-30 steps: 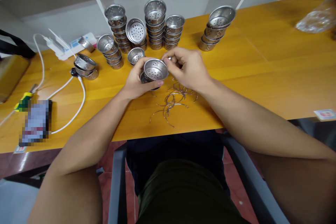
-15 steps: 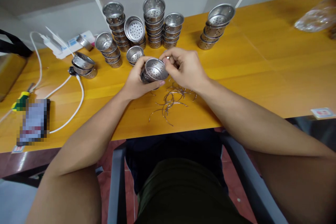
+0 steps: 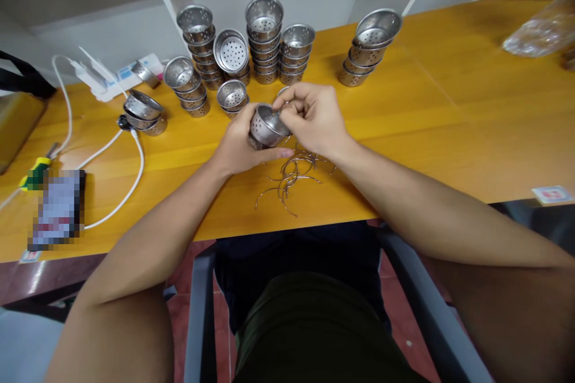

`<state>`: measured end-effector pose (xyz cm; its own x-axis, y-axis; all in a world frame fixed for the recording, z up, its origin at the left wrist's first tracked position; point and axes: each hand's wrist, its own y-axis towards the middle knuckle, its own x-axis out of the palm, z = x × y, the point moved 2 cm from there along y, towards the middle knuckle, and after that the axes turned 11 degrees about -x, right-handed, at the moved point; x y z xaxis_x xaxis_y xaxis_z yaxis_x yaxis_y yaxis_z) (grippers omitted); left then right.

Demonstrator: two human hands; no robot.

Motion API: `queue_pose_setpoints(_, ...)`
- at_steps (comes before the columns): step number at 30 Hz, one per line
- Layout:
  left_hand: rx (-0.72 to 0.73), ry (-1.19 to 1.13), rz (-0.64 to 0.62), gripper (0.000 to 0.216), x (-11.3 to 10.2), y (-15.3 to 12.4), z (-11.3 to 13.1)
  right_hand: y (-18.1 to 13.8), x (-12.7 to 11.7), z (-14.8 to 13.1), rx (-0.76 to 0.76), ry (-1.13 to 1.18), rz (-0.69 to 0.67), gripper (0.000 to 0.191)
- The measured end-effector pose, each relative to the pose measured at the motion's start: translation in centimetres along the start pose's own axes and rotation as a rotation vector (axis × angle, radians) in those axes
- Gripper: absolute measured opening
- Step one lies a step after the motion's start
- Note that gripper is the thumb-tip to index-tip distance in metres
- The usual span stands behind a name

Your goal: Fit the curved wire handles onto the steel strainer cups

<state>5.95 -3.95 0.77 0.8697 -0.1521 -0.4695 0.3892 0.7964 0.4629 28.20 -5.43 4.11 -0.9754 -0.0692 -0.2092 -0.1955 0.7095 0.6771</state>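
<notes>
A small perforated metal cup (image 3: 265, 128) is tilted in my left hand (image 3: 240, 142), its opening turned toward the right. The fingers wrap round its far side and the thumb stretches along beneath it. At the cup's rim, thumb and forefinger of my right hand (image 3: 312, 116) are pinched together; whatever lies between the fingertips is hidden. Thin curved wires (image 3: 291, 176) lie in a loose heap on the table just below the hands. Right behind the left hand stands a short stack of perforated cups (image 3: 232, 96). Another cup's rim (image 3: 283, 91) peeks out behind the right fingers.
Stacked perforated cups (image 3: 264, 18) line the back of the yellow table (image 3: 431, 149), with one leaning stack (image 3: 377, 30) farther right. At left are a power strip (image 3: 121, 81), white cables, a green-yellow screwdriver handle (image 3: 36, 173) and a blurred-out object (image 3: 56, 209). A clear plastic bag (image 3: 536, 33) lies far right.
The cup has tipped over to the right in my left hand, so more of its outer wall shows. My left thumb has slid slightly right and down. The right hand stays at the rim.
</notes>
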Motion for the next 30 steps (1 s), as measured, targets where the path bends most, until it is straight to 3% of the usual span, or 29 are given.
queue_pose_setpoints(5,-0.039,-0.073,-0.004,0.099,0.0,0.1,-0.1,0.4,-0.5,-0.7,0.027,0.07,-0.03,0.024)
queue_pose_setpoints(10,-0.091,-0.154,-0.018,0.089,-0.7,0.1,-1.4,0.5,-1.2,-2.7,-0.007,0.283,-0.206,0.056)
queue_pose_setpoints(13,-0.038,-0.154,-0.03,0.09,-1.2,0.2,-1.6,0.5,-1.3,-2.9,0.017,0.311,-0.245,0.066)
queue_pose_setpoints(18,0.111,-0.114,-0.059,0.111,-1.2,0.6,-1.3,0.4,-1.3,-2.7,0.039,0.25,-0.129,0.077)
queue_pose_setpoints(24,0.08,-0.08,-0.02,0.124,-1.5,1.1,-2.0,0.8,-2.8,-2.0,-0.076,0.108,0.07,0.072)
queue_pose_setpoints(30,0.093,-0.082,0.001,0.13,-1.6,1.3,-1.9,0.9,-3.5,-1.3,-0.12,0.081,0.123,0.076)
